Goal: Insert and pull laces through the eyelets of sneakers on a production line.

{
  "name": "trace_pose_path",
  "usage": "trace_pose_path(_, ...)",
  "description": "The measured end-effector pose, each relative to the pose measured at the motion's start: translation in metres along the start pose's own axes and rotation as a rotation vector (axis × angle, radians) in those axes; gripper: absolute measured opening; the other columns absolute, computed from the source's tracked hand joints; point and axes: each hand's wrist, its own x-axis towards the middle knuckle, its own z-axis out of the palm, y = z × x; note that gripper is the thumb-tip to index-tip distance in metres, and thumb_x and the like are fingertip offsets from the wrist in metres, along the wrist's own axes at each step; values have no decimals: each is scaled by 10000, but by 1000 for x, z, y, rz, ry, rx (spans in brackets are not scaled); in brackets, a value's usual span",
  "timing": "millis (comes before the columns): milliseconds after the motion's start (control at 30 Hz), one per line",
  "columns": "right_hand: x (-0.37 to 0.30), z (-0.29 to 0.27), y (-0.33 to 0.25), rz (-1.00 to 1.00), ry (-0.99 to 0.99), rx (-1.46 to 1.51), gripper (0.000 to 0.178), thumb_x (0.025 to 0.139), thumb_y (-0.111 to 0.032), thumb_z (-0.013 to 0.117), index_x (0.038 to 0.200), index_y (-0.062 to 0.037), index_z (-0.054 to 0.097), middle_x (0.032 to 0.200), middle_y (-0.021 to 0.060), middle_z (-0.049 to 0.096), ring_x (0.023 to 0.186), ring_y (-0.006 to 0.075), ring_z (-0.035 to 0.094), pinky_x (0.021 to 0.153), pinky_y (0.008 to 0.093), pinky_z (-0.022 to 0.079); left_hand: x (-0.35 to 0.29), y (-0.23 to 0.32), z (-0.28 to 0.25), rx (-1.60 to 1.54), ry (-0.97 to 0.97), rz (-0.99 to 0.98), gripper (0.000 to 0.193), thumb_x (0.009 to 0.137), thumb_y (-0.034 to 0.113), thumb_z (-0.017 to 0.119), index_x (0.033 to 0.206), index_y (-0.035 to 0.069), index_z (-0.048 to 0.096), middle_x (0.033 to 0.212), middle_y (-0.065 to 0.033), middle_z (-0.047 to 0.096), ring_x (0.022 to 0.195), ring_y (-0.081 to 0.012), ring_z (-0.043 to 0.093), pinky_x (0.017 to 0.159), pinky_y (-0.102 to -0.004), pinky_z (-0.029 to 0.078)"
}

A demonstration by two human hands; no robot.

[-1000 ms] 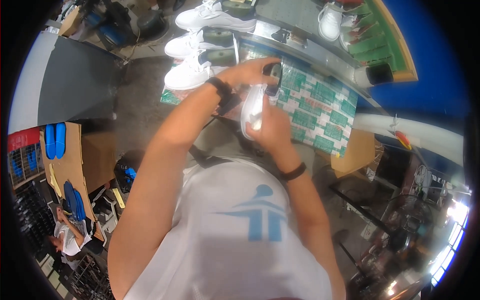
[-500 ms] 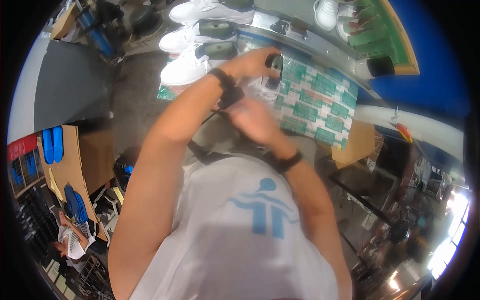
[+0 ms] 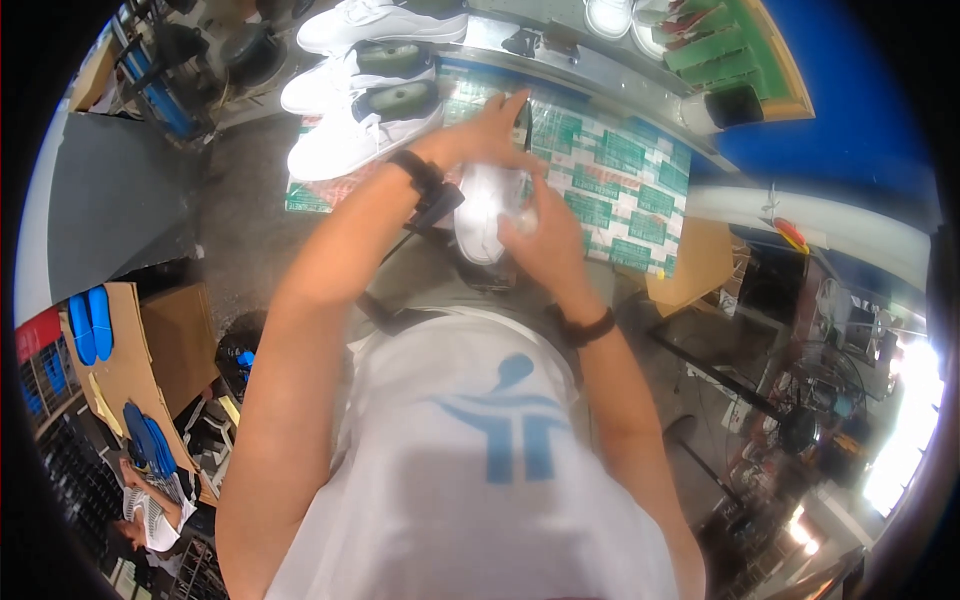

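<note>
A white sneaker (image 3: 483, 220) sits between my hands at the near edge of the patterned board, its toe toward me. My left hand (image 3: 488, 138) reaches over the heel end and holds it, thumb on the right side and fingers by the dark opening. My right hand (image 3: 552, 242) grips the sneaker's right side, thumb on the upper and index finger near the lacing. Part of the heel is hidden under my left hand. Left of it, several white sneakers, the closest one (image 3: 340, 145) among them, stand in a row, showing dark green insoles.
The green-and-white patterned board (image 3: 640, 205) lies under the work. Beyond it runs a metal rail (image 3: 590, 65), and a green rack (image 3: 715, 60) is at the far right. A white pipe (image 3: 840, 225) crosses the right side. Blue insoles (image 3: 90, 325) and another person (image 3: 150, 510) are at left.
The sneaker has come toward me and shows its white toe. My right hand has moved up to its side. My left hand has spread over the heel. The whole view has shifted slightly.
</note>
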Motion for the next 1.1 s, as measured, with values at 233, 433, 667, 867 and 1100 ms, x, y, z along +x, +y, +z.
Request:
trace_pose_path(233,-9,-34,1,-287,-79,-209,856,819,-287,885,1511,104,566,1034,227,724,953,410,729,840,501,586,-11,0,-2,-122,158,87,1039,852,380,950,1697,40,450,1700,-289,464,1579,-422,457,1300,-470,409)
trace_pose_path(433,0,-41,-14,-119,-251,-268,812,813,-347,865,1417,133,610,924,242,713,843,434,721,789,534,581,-10,4,3,-113,162,70,1012,855,363,946,1684,32,468,1684,-280,488,1553,-420,494,1290,-462,420)
trace_pose_path(667,-28,-58,13,-287,-146,-246,873,816,-329,888,1497,120,577,1021,240,709,875,424,710,793,508,582,-12,2,9,-119,200,82,993,838,322,940,1678,50,486,1664,-265,514,1532,-400,519,1277,-460,435)
trace_pose_path(867,-30,-57,4,-173,-125,-211,888,810,-321,902,1504,125,574,1004,226,719,887,406,708,825,502,581,-7,15,12,-119,98,55,950,828,261,928,1663,68,516,1626,-230,563,1495,-363,555,1248,-441,464)
trace_pose_path(1100,-16,-31,11,-242,-106,-147,897,811,-351,888,1506,118,570,987,213,715,895,392,699,815,510,564,-29,9,16,-121,278,165,918,830,197,900,1656,71,520,1619,-210,581,1516,-348,551,1247,-444,458)
